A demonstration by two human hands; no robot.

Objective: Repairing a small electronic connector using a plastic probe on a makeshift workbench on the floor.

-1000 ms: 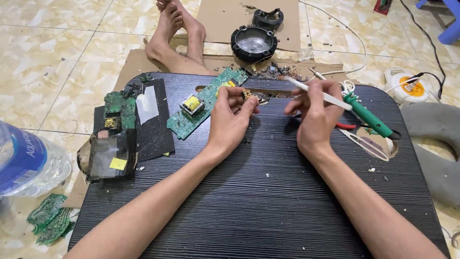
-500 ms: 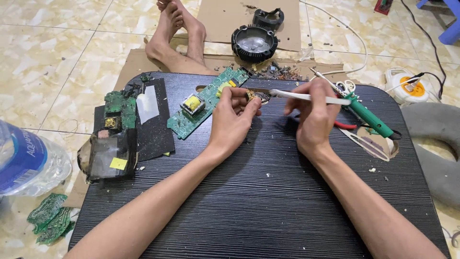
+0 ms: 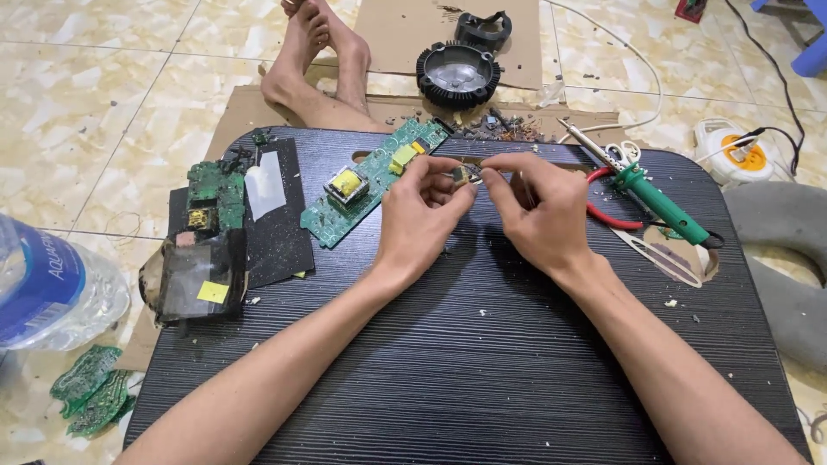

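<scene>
Floor: cream marbled tiles all round, with flattened cardboard [image 3: 405, 34] spread at twelve o'clock, likely to catch scrap.
Table: low black ribbed table [image 3: 482, 379] fills the middle and serves as the work surface; the person's bare feet [image 3: 323, 52] stretch out beyond its far edge at eleven o'clock.
Water bottle: large clear bottle [image 3: 52, 288] with a blue label lies at nine o'clock, off the table and out of the way.
Lamp housing: round black finned housing [image 3: 458, 73] rests on the cardboard at twelve o'clock, set aside.
Boards: long green circuit board [image 3: 370, 182] with yellow parts lies at eleven o'clock, within reach of the left hand; smaller boards and black sheets [image 3: 220, 232] are stacked at ten o'clock.
Soldering iron: green-handled soldering iron [image 3: 659, 202] lies at two o'clock, tip pointing away from the hands, beside red-handled pliers [image 3: 607, 215].
Power strip: white power strip [image 3: 732, 151] sits on the floor at two o'clock, with a dark lead plugged in.
Left hand: left hand [image 3: 418, 220] has thumb and forefinger pressed on a small component [image 3: 463, 176], the other fingers curled under.
Right hand: right hand [image 3: 538, 207] pinches the same piece from the other side, so both steady it above the table just past centre.
Component: too small to name; it looks dark with a metallic glint.
</scene>
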